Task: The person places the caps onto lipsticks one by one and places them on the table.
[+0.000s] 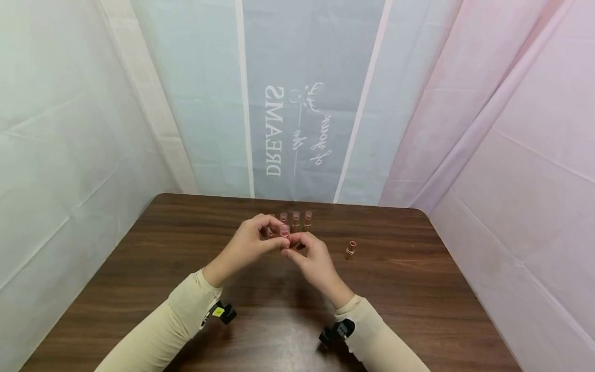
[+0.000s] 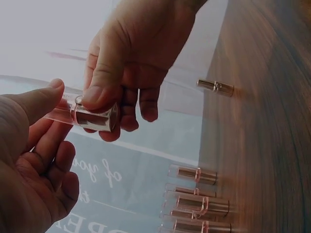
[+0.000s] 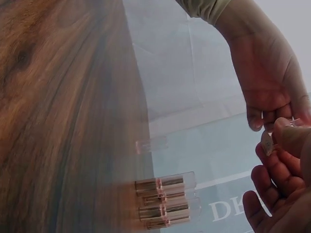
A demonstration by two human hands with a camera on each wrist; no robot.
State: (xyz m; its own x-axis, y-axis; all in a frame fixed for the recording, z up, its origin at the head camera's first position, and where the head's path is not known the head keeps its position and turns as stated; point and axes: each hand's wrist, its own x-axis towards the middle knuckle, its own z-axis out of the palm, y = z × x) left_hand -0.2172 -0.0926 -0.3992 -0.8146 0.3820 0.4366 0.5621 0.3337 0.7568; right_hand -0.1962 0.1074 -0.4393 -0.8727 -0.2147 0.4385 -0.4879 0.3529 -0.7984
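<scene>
My left hand and right hand meet over the table around one lipstick tube. In the left wrist view, the left thumb and fingers pinch its clear cap end, while the right thumb and fingers grip the shiny rose-gold base. Whether the cap is fully seated cannot be told. Just beyond the hands stand several similar tubes with clear caps, upright and close together, partly hidden by the left hand. To the right of the right hand, a tube without a clear cap stands alone.
The dark wood-grain table has rounded far corners. A hanging cloth with mirrored lettering rises behind its far edge, and pale cloth walls stand at both sides. Each wrist carries a small black camera.
</scene>
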